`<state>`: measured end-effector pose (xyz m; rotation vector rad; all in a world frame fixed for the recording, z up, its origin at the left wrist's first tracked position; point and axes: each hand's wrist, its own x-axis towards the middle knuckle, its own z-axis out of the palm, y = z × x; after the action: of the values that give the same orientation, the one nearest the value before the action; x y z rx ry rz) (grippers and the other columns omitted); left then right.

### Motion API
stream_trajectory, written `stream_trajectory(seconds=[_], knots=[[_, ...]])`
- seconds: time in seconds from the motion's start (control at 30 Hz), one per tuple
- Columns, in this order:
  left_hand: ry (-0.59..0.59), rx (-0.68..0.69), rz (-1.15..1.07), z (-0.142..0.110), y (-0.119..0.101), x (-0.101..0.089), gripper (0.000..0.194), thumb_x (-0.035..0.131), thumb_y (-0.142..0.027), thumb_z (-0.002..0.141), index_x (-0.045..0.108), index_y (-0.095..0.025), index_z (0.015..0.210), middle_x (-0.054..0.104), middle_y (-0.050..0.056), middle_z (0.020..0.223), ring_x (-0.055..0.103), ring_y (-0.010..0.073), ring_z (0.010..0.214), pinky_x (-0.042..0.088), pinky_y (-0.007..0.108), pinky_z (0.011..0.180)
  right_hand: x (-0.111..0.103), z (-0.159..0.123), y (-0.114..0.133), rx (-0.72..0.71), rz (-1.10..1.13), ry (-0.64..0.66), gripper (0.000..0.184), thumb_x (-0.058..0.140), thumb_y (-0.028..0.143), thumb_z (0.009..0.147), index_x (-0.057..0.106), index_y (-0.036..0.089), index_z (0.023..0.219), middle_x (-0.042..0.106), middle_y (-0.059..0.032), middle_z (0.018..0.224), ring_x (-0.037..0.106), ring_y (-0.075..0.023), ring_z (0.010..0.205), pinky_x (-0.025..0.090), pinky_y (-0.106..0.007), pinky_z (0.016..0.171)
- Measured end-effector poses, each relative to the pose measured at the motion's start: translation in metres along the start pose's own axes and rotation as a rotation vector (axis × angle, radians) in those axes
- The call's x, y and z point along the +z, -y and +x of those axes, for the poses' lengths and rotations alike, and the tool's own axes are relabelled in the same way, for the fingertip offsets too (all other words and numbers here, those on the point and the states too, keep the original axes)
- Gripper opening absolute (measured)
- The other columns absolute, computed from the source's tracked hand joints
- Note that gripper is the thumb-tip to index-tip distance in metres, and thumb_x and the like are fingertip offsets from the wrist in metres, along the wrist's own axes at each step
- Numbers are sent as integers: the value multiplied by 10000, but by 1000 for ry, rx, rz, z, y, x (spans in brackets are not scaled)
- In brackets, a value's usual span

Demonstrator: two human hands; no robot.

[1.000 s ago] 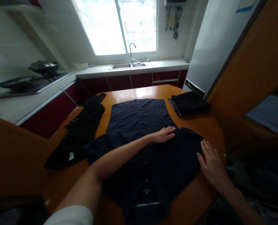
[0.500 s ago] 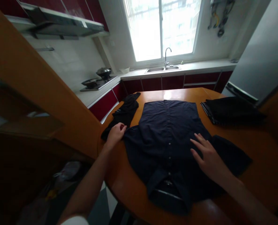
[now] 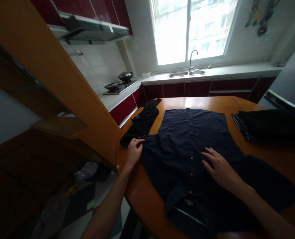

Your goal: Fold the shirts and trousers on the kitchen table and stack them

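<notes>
A dark navy button-up shirt (image 3: 187,139) lies spread flat on a round orange wooden table (image 3: 207,101), collar towards me. My left hand (image 3: 134,151) pinches the edge of the shirt's left sleeve near the table's left rim, fingers closed on the cloth. Flat on the shirt's front, just right of the button line, rests my right hand (image 3: 218,166) with fingers stretched out.
A crumpled black garment (image 3: 143,121) lies at the table's left edge beside the shirt. A stack of folded dark clothes (image 3: 266,124) sits at the right. Beyond are a counter with sink (image 3: 187,73), a stove with pans (image 3: 118,84), and clutter on the floor (image 3: 85,176).
My left hand left the shirt's middle and went to the left sleeve, where it now grips the cloth. My right hand moved from the right sleeve to the shirt's front. The view swung left.
</notes>
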<state>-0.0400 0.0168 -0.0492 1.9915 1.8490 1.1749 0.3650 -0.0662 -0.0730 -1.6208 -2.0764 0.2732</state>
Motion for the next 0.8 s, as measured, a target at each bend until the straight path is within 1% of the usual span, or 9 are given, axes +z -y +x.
stream_trajectory(seconds=[0.1, 0.17, 0.33, 0.4, 0.5, 0.6, 0.67, 0.73, 0.8], knots=[[-127, 83, 44, -19, 3, -13, 286, 523, -222, 923, 754, -181, 1087, 604, 71, 1004, 621, 212, 961, 513, 335, 901, 10, -5, -5, 11, 33, 46, 432, 504, 357, 965, 668, 118, 1285, 529, -203, 1477, 454, -357, 1408, 410, -550, 1146], [-149, 76, 101, -33, 9, -17, 327, 497, -227, 934, 741, -180, 1146, 590, 85, 1053, 616, 227, 1019, 508, 357, 944, 16, -9, -6, 12, 34, 71, 445, 504, 359, 964, 658, 117, 1305, 515, -201, 1491, 449, -350, 1413, 403, -536, 1155], [-41, -49, 201, -62, 23, -15, 329, 522, -261, 911, 740, -185, 1144, 600, 104, 1141, 627, 257, 1097, 504, 399, 997, 27, -15, -1, -21, -13, 111, 469, 521, 339, 950, 613, 157, 1372, 472, -179, 1534, 399, -357, 1445, 362, -585, 1162], [-32, -84, 213, -69, 24, -14, 373, 516, -301, 924, 701, -192, 1229, 594, 108, 1200, 626, 260, 1124, 502, 411, 1004, 28, -16, 1, -20, -33, 102, 471, 510, 332, 956, 601, 159, 1385, 459, -182, 1543, 394, -359, 1447, 359, -594, 1158], [-51, -173, 183, -79, 22, -17, 497, 479, -382, 953, 570, -183, 1399, 605, 117, 1208, 675, 235, 979, 545, 407, 912, 27, -18, 4, -23, -47, 80, 462, 482, 316, 970, 594, 158, 1390, 454, -179, 1547, 382, -353, 1455, 359, -590, 1159], [-35, -263, 173, -89, 19, -20, 566, 508, -450, 934, 532, -166, 1422, 683, 87, 1020, 690, 238, 850, 553, 421, 862, 23, -18, 8, -37, -38, 66, 442, 470, 304, 980, 607, 163, 1376, 455, -169, 1549, 373, -341, 1462, 365, -581, 1162], [-6, -273, 205, -95, 16, -19, 574, 544, -464, 915, 544, -183, 1415, 712, 87, 1013, 689, 275, 953, 522, 464, 929, 21, -18, 11, -38, -24, 57, 429, 474, 301, 982, 617, 165, 1363, 464, -169, 1543, 383, -334, 1458, 372, -575, 1162], [41, -253, 202, -98, 10, -17, 563, 561, -455, 910, 554, -210, 1417, 703, 111, 1157, 648, 306, 1121, 477, 496, 1008, 19, -18, 12, -33, -12, 54, 419, 482, 296, 981, 624, 165, 1352, 475, -167, 1534, 394, -330, 1452, 377, -570, 1163], [105, -221, 123, -99, 3, -15, 547, 562, -440, 919, 553, -235, 1426, 652, 116, 1309, 583, 302, 1256, 431, 492, 1078, 19, -18, 13, -31, 0, 59, 413, 491, 293, 978, 632, 160, 1343, 482, -167, 1528, 400, -330, 1449, 376, -564, 1166]])
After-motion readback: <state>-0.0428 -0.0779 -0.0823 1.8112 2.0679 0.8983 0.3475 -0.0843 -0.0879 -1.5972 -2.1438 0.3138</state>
